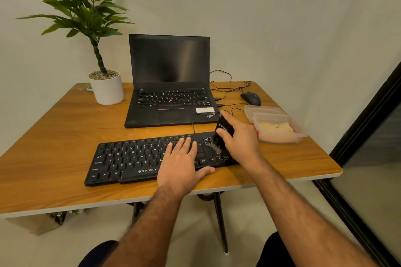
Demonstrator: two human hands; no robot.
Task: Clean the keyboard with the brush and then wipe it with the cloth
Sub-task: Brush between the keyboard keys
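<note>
A black Zebronics keyboard (152, 158) is laid along the front edge of the wooden table (65, 136). It is pinned by the left hand (182, 165), spread flat with fingers on the keys and thumb at its front rim. A black brush (221, 136) is gripped by the right hand (240, 138), bristles touching the keys at the keyboard's right end. A beige cloth (275, 129) is seen inside a clear plastic container (280, 128) near the table's right edge.
</note>
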